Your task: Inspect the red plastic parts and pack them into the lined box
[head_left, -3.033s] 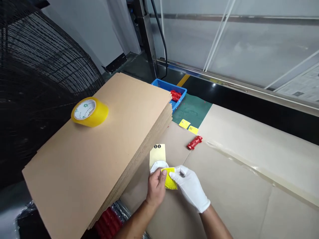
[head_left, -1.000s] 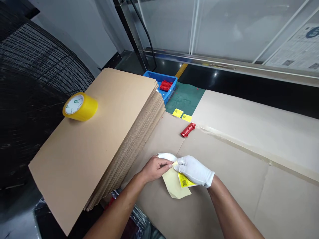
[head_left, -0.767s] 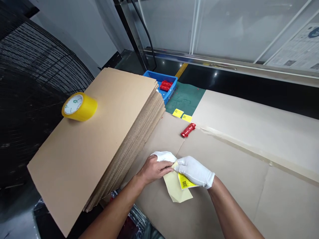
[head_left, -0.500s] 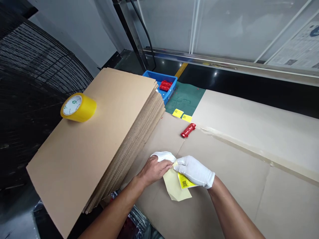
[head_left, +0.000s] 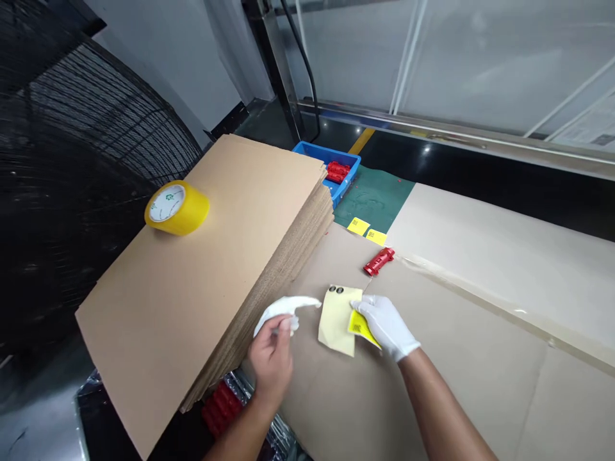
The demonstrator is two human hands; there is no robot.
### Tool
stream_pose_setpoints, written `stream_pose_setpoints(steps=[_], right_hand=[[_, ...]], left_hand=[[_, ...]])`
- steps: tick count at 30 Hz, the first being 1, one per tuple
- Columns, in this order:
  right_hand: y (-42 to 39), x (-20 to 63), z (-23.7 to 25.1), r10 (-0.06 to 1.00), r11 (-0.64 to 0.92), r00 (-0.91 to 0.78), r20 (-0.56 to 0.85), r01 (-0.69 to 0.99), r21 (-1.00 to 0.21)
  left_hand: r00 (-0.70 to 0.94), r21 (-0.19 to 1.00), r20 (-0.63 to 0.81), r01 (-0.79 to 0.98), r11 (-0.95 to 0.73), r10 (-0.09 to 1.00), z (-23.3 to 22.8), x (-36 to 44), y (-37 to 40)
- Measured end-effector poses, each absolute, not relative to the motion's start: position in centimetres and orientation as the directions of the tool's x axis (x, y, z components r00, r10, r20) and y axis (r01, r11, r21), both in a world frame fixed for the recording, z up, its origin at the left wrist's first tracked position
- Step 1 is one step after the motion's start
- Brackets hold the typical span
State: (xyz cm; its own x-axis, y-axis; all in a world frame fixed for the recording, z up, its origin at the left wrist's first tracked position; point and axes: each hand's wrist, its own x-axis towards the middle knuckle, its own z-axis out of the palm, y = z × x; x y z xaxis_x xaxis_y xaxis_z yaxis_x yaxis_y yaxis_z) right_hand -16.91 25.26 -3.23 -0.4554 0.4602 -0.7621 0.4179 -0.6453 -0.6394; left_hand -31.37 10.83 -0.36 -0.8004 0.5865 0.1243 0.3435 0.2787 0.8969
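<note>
My left hand is bare, its fingers closed on a limp white glove that hangs out to the right. My right hand wears a white glove and pinches a pale yellow sheet with two small black round marks along its top. Under the same fingers is a bright yellow label with a printed code, partly covered by the hand. Just beyond my hands, a red plastic part lies on the brown paper-covered table.
To the left rises a stack of cardboard sheets, topped by a yellow tape roll. Behind it, a blue tray holds red parts. Two yellow labels lie by a green mat. A black fan guard stands far left.
My left hand has moved left and down, away from the pale sheet, with the white glove in its fingers. The sheet stays in my right hand, and the view has shifted slightly.
</note>
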Motion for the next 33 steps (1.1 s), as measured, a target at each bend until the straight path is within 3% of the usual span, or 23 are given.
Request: stream_pose_setpoints(steps=[2, 5, 12, 20, 26, 33], right_hand=[[25.9, -19.8, -3.8, 0.544, -0.596, -0.381, -0.747, 0.451, -0.664], [26.9, -23.8, -4.6, 0.597, -0.528, -0.304, -0.742, 0.547, -0.649], [28.3, -27.7, -4.6, 0.628, -0.3, -0.28, -0.726, 0.774, -0.558], [29.8, -29.8, -4.8, 0.602, -0.154, -0.352, -0.716, 0.829, -0.537], [30.0, -26.5, -4.0, 0.682, -0.221, -0.31, -0.662, 0.776, -0.591], [23.2, -18.4, -4.4, 0.718, -0.553, -0.117, -0.686, 0.502, -0.665]], left_hand=[[-0.81, 0.86, 0.178, 0.404, 0.312, 0.559, 0.6, -31.5, 8.1], [-0.769, 0.806, 0.134, 0.452, 0.383, 0.625, 0.9, -31.4, 4.4], [-0.77, 0.825, 0.016, 0.371, 0.427, 0.638, 0.2, -31.1, 0.4], [-0.765, 0.853, 0.001, 0.337, 0.399, 0.644, -0.1, -31.3, 1.6], [-0.735, 0.848, -0.047, 0.328, 0.416, 0.676, -0.5, -31.3, 4.2], [-0.695, 0.798, -0.073, 0.39, 0.46, 0.716, -1.0, -30.8, 8.7]])
